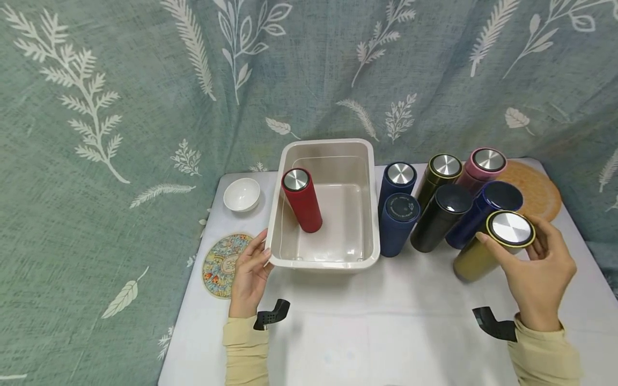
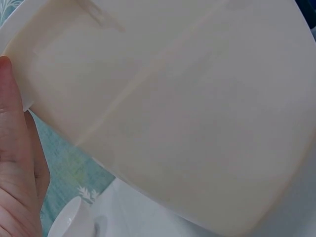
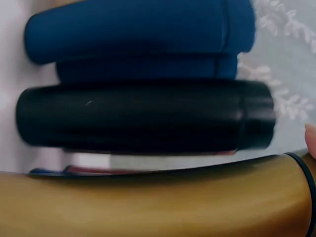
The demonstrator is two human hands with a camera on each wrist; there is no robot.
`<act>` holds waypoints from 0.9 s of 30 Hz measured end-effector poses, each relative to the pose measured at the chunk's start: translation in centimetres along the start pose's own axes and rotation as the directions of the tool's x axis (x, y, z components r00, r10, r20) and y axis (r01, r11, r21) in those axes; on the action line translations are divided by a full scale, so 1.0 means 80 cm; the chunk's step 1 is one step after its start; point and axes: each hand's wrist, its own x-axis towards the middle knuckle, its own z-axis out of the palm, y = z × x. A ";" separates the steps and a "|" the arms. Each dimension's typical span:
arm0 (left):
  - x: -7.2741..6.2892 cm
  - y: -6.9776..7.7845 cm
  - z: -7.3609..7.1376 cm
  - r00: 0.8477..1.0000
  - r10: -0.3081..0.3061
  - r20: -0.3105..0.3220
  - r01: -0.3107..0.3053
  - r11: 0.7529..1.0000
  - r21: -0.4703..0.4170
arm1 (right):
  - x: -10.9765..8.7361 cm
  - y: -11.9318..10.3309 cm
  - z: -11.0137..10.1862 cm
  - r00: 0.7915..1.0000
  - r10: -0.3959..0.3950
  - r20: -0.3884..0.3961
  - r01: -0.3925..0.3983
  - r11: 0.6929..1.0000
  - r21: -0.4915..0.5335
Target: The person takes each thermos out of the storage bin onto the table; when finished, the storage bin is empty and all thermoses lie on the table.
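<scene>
A beige plastic bin (image 1: 328, 265) stands mid-table, with a red thermos flask (image 1: 307, 206) upright inside it toward the left wall. My left hand (image 1: 251, 273) holds the bin's rim at the near left corner; in the left wrist view, fingers (image 2: 10, 113) lie against the bin wall (image 2: 163, 113). On the right, my right hand (image 1: 541, 273) grips a gold thermos flask (image 1: 475, 260) near its silver-topped lid. The right wrist view shows that gold body close up, beside a black flask (image 3: 143, 118), with only a fingertip (image 3: 311, 138) visible at the edge.
Blue flasks (image 1: 393, 233), a black one (image 1: 436, 222), an olive one (image 1: 427, 185) and a pink one (image 1: 475, 174) crowd right of the bin. An orange round mat (image 1: 536, 193) lies behind them. At left are a white bowl (image 1: 242, 195) and a patterned round mat (image 1: 219, 265).
</scene>
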 end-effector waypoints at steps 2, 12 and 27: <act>0.000 0.000 0.000 1.000 -0.002 -0.002 0.002 1.000 0.000 | 0.001 0.007 0.000 1.000 0.008 -0.026 -0.008 1.000 0.005; 0.001 -0.002 0.000 1.000 0.003 0.007 -0.003 1.000 0.008 | 0.009 0.027 0.004 0.992 -0.003 -0.126 0.013 0.997 0.077; 0.001 -0.001 0.001 1.000 0.011 0.013 -0.011 1.000 0.001 | 0.010 0.036 0.002 0.983 0.045 -0.176 -0.023 0.992 0.124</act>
